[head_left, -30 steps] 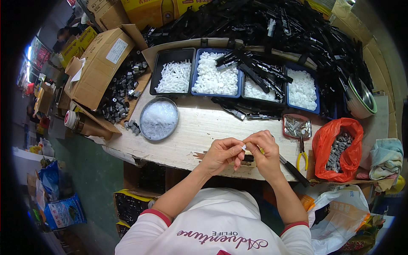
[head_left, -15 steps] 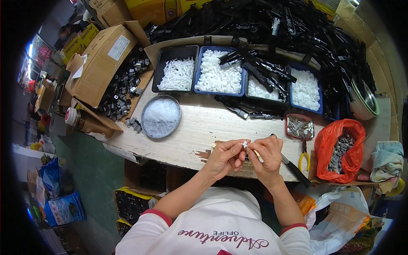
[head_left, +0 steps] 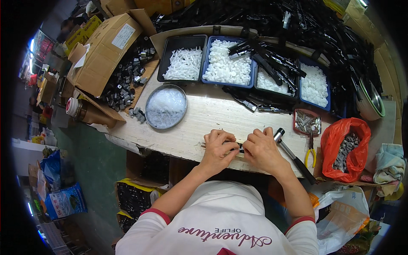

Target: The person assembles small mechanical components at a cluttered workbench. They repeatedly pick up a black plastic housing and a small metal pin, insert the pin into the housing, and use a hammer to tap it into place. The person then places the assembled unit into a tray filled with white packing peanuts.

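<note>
At the front edge of the bench, both hands are bent over a small dark strip-shaped part (head_left: 241,148), mostly covered by fingers. My left hand (head_left: 217,149) has its fingers curled and closed on the left end of this part. The fingers of my right hand (head_left: 264,149) press together on its right end. Any small white piece is hidden by the fingers. A hammer (head_left: 294,157) with a black grip lies just right of my right hand, its metal head pointing away from me.
Behind the hands stand a black tray (head_left: 161,70) and a blue tray (head_left: 205,70) of white plastic pieces. A round metal dish (head_left: 146,114) sits left. On the right are yellow-handled pliers (head_left: 311,157) and a red bag (head_left: 329,151) of grey parts. Black strips (head_left: 263,25) pile up behind.
Both hands have lowered from a raised pinch on a small white piece to the dark part on the bench. They are farther apart, and the hammer's head is now uncovered.
</note>
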